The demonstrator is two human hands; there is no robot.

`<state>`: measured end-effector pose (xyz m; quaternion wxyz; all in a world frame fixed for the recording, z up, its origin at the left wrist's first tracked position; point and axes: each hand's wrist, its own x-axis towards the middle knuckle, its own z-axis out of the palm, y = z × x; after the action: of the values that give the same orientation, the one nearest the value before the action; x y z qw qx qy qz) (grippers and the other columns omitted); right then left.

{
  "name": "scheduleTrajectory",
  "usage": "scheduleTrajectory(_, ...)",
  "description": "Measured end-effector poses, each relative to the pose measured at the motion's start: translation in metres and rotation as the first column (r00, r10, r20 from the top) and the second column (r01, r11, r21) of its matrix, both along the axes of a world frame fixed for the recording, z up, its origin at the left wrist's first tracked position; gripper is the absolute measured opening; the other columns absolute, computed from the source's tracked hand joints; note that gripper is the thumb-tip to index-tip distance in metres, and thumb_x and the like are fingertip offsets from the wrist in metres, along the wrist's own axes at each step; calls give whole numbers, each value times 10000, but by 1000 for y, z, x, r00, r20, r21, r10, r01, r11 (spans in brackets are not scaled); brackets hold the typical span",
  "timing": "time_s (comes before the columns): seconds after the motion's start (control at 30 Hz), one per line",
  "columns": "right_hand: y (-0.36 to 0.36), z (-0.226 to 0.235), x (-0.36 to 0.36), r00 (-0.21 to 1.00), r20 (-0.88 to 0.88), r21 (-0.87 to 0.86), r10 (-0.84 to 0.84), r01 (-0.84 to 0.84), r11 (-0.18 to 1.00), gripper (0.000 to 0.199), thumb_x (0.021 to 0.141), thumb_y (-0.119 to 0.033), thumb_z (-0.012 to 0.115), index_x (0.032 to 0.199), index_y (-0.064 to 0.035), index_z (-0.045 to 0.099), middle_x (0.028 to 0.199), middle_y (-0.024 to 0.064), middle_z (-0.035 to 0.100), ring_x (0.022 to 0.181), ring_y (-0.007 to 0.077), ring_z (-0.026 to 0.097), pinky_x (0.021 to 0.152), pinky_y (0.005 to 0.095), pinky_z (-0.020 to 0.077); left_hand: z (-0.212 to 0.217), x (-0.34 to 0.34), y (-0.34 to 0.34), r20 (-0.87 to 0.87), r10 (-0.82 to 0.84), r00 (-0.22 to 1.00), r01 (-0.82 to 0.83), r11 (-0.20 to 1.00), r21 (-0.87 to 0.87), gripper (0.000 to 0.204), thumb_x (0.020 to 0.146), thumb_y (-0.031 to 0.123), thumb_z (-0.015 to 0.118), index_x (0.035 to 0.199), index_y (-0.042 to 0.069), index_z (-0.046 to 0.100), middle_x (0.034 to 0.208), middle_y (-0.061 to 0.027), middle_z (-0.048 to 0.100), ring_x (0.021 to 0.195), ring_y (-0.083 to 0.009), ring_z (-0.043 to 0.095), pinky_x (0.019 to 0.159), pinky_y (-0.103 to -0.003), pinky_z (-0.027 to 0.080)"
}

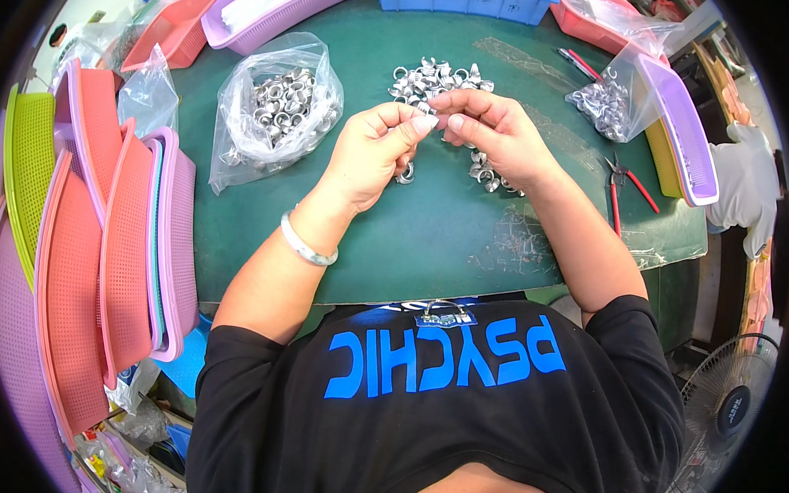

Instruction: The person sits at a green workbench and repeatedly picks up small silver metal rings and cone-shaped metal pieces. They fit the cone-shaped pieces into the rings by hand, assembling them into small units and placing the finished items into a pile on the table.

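Observation:
Over the middle of the green table, my left hand point(373, 152) and my right hand point(501, 139) meet fingertip to fingertip. Pinched between them is a small silver metal ring point(425, 108), mostly covered by the fingers. Just beyond lies a heap of similar metal rings point(440, 74), and several more rings point(492, 178) lie under and beside my right hand. One loose ring point(406, 172) rests by my left wrist. Left of my left hand, an open clear plastic bag point(233, 132) is filled with metal rings point(286, 102).
Red-handled pliers point(621, 178) lie at the right, below another bag of rings point(604, 102) and a purple basket point(681, 135). Nested baskets point(72, 279) crowd the left side. A blue bin point(468, 1) and pink basket point(178, 30) line the far edge. A fan point(723, 423) stands lower right.

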<state>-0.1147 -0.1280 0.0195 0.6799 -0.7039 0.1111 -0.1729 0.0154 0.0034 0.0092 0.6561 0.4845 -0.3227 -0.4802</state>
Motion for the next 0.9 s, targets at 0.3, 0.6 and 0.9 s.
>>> scheduleTrajectory(0.3,3,-5,-1,999,51,84,8,-12,996,142,794,-21,595,932,12,579,860,28,606,788,74,563,717,217,463,-3,-2,-3,-176,16,984,-12,1000,26,132,887,194,523,880,66,555,693,16,498,536,-39,392,440,-151,281)
scheduleTrajectory(0.6,11,-4,0,991,126,105,-40,27,994,225,790,-5,595,1007,10,543,846,40,604,787,80,571,723,215,465,1,-7,-2,-195,49,980,-45,999,25,124,870,146,547,941,47,570,706,12,522,533,-40,401,441,-151,295)
scheduleTrajectory(0.9,14,-4,2,990,127,15,-56,55,998,238,777,-7,600,1014,-11,575,835,26,605,747,69,552,686,209,456,-1,-6,-2,-219,58,974,-48,997,53,147,817,159,619,914,53,588,678,28,513,538,-36,414,452,-164,330)
